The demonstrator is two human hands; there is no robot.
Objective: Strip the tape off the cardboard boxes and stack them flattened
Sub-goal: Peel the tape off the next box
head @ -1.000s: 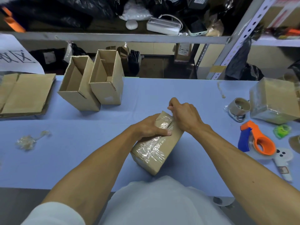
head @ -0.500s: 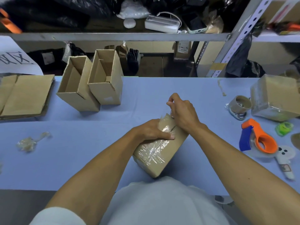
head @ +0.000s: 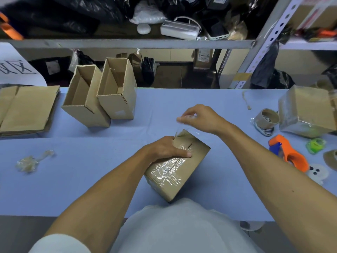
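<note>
A small cardboard box (head: 184, 172) wrapped in clear tape lies tilted on the blue table (head: 91, 179), near the front edge. My left hand (head: 166, 147) grips its far top end and holds it down. My right hand (head: 199, 116) is raised above and behind the box, pinching a strip of clear tape (head: 184, 125) that stretches down to the box's far corner. Two untaped boxes (head: 102, 95) stand open at the back left. A stack of flattened cardboard (head: 27, 110) lies at the far left.
Another tape-wrapped box (head: 308, 112) sits at the right edge, with an empty tape core (head: 267, 119) and an orange and blue tape dispenser (head: 288, 154) beside it. A wad of stripped tape (head: 29, 162) lies on the left. A cluttered metal shelf (head: 127, 42) runs behind the table.
My right hand has lifted up and away from the box's far end, peeling a strip of tape off it. My left hand has kept its hold on the box.
</note>
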